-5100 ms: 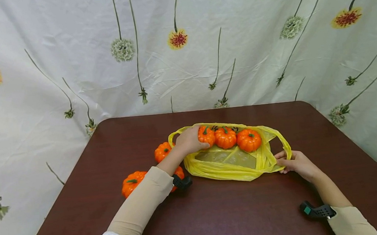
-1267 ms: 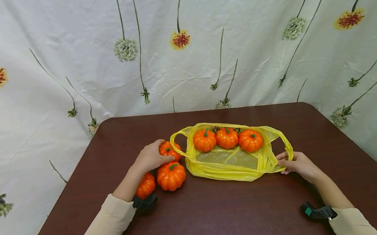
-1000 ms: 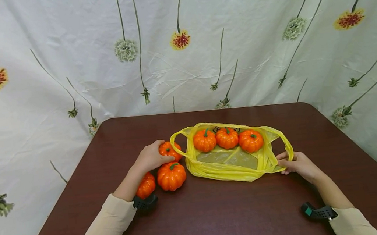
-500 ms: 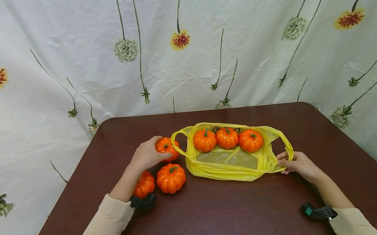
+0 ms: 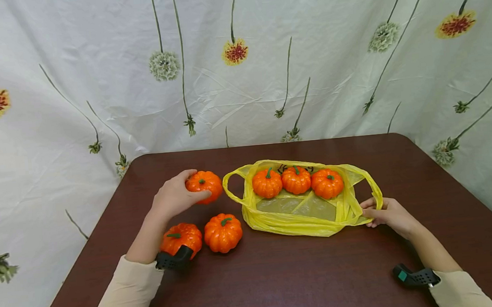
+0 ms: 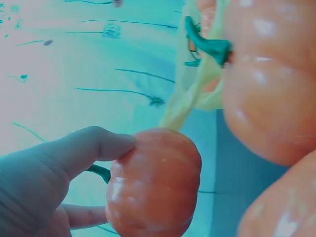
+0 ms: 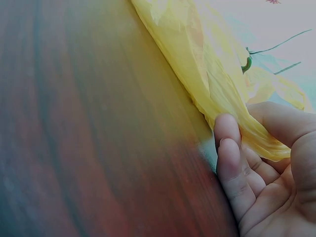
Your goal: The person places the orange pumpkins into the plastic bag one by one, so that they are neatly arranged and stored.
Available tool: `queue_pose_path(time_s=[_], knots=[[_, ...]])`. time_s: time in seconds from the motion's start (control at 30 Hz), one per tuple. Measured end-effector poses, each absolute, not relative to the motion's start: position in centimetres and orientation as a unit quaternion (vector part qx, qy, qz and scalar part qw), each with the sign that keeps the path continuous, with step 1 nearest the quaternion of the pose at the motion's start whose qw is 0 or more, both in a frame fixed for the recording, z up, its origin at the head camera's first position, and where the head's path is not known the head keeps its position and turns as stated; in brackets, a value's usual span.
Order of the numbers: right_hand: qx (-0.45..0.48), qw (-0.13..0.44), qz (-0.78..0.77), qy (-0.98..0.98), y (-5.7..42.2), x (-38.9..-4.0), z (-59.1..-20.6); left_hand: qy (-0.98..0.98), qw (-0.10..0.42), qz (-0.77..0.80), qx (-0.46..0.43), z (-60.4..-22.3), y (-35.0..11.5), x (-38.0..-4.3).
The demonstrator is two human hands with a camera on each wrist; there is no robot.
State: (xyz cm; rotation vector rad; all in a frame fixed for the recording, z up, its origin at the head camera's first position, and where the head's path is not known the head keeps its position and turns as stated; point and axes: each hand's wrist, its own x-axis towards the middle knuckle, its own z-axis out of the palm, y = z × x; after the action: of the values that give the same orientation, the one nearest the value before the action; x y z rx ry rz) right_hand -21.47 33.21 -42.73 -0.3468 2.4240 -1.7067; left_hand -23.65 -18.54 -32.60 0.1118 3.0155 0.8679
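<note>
In the head view my left hand (image 5: pixel 172 196) grips a small orange pumpkin (image 5: pixel 205 187) with a green stem, left of a yellow plastic bag (image 5: pixel 295 223). Thumb and fingers span this pumpkin (image 6: pixel 155 185) from its stem side in the left wrist view. The bag lies with its mouth spread, and three pumpkins (image 5: pixel 297 181) sit in a row along its far side. My right hand (image 5: pixel 387 215) pinches the bag at its right handle. Up close, thumb and fingers of the right hand (image 7: pixel 266 182) hold the gathered yellow plastic (image 7: pixel 212 79).
Two more pumpkins rest on the dark brown table (image 5: pixel 307 274): one pumpkin (image 5: pixel 223 233) near the bag's left end, another pumpkin (image 5: pixel 183 239) partly behind the left wrist's black band (image 5: pixel 174 259). A flower-printed white cloth (image 5: pixel 332 93) hangs behind the table.
My left hand has let go of the leftmost pumpkin in the bag and taken another beside the bag, shifting it left, away from the handle loop. The right hand has stayed put.
</note>
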Motion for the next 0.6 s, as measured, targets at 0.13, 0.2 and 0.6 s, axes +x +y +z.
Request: queue_pose_path(time_s=[0.13,0.2,0.6], knots=[[-0.117,0.077,-0.567,0.811,33.2,-21.5,-42.8,0.957,-0.002,0.288,0.036,-32.0,-18.7,-23.4],[-0.116,0.078,-0.567,0.812,33.3,-21.4,-42.8,0.955,-0.003,0.293,0.038,-31.9,-18.6,-23.2],[-0.109,0.080,-0.569,0.811,33.2,-21.5,-42.8,0.936,-0.033,0.341,0.084,-31.1,-16.7,-22.5]])
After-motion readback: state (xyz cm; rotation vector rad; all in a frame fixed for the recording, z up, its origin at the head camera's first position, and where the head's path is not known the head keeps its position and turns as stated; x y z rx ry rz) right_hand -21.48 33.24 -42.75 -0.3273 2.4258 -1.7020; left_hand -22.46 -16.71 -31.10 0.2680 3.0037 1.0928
